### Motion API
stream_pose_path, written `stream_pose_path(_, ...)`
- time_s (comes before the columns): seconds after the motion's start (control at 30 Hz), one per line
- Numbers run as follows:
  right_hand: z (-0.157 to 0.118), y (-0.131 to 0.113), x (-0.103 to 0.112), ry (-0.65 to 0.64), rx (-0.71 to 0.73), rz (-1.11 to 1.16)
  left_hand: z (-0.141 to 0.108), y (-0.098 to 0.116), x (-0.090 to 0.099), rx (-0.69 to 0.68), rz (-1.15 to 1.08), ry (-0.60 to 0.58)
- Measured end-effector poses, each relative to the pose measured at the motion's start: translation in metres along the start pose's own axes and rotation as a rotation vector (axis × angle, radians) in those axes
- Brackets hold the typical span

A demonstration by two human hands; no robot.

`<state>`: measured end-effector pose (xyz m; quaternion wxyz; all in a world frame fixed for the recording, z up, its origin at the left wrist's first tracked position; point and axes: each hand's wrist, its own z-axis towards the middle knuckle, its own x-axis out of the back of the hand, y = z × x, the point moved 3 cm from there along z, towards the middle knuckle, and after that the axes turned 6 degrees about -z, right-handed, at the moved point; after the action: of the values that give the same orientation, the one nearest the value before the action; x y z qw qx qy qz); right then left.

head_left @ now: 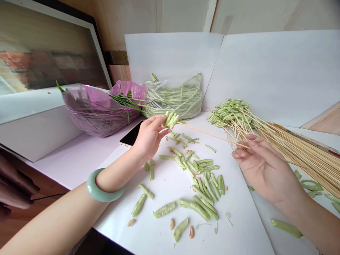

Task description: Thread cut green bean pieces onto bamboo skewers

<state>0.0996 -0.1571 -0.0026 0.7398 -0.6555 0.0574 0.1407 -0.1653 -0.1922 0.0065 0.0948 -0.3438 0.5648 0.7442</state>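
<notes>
My left hand [152, 134], with a pale green bangle on its wrist, pinches several cut green bean pieces [172, 119] threaded side by side on a thin wooden skewer [207, 133]. The skewer slants down to the right, and my right hand [261, 159] grips its other end between thumb and fingers. Both hands are raised above the white sheet. Below them lie many loose cut bean pieces [204, 187], along with some tan bean seeds [191, 232].
Finished bean skewers [231, 111] are piled at the back right, beside a long bundle of bare skewers [300, 145]. A purple bag [103, 113] of greens and a clear bag [183, 95] of long beans stand behind. A phone [130, 135] lies behind my left forearm.
</notes>
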Motion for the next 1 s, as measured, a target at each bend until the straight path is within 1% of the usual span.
stream_pose_path(0.07,0.002,0.003,0.002,0.017,-0.007,0.002,0.001,0.001,0.002,-0.036,-0.031,0.051)
stream_pose_path(0.17,0.003,0.006,0.003,-0.001,-0.019,-0.029,0.002,0.004,0.002,-0.071,-0.061,0.090)
stream_pose_path(0.23,0.006,0.008,0.003,-0.031,-0.020,-0.062,0.003,0.007,0.003,-0.112,-0.078,0.136)
stream_pose_path(0.37,0.011,0.010,0.007,-0.082,0.008,-0.136,0.004,0.015,0.005,-0.273,-0.132,0.245)
stream_pose_path(0.47,0.012,0.012,0.008,-0.163,0.011,-0.235,0.006,0.018,0.007,-0.320,-0.159,0.260)
stream_pose_path(0.57,0.006,0.016,0.004,-0.304,-0.011,-0.393,0.007,0.016,0.007,-0.291,-0.174,0.233)
stream_pose_path(0.67,-0.001,0.023,0.001,-0.459,-0.035,-0.562,0.007,0.011,0.007,-0.234,-0.172,0.213)
stream_pose_path(0.73,-0.004,0.027,0.002,-0.536,-0.046,-0.652,0.007,0.009,0.007,-0.202,-0.158,0.211)
stream_pose_path(0.83,-0.006,0.032,0.005,-0.573,-0.034,-0.750,0.006,0.006,0.007,-0.174,-0.142,0.187)
stream_pose_path(1.0,-0.007,0.036,0.006,-0.528,0.023,-0.856,0.008,-0.001,0.010,-0.159,-0.135,0.173)
